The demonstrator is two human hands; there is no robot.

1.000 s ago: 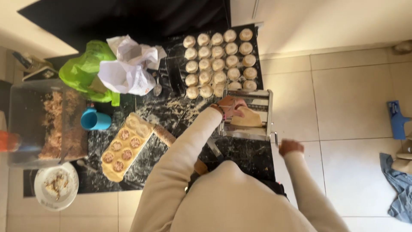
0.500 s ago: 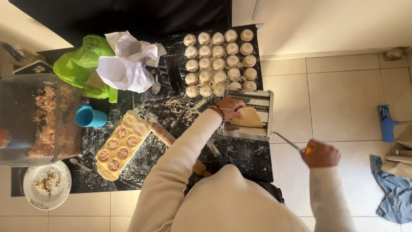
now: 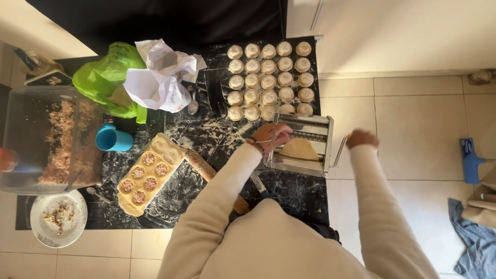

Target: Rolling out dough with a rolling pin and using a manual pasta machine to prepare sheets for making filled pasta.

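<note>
— What's the surface like from the head camera?

— A dark, flour-dusted worktop (image 3: 206, 139) above pale floor tiles (image 3: 413, 129). On it: rows of round filled pasta pieces (image 3: 268, 80), a filled ravioli mould (image 3: 147, 173), a blue cup (image 3: 113, 139), green and white bags (image 3: 134, 77), a clear tub (image 3: 49, 137).

— And the thing in hand?

— A steel pasta machine (image 3: 302, 144) at the worktop's right edge, a yellow dough sheet (image 3: 298, 150) lying in it.

— The hands?

— The left hand (image 3: 271, 137) rests curled on the dough by the rollers. The right hand (image 3: 361, 138) is closed around the crank handle (image 3: 341, 150).
</note>
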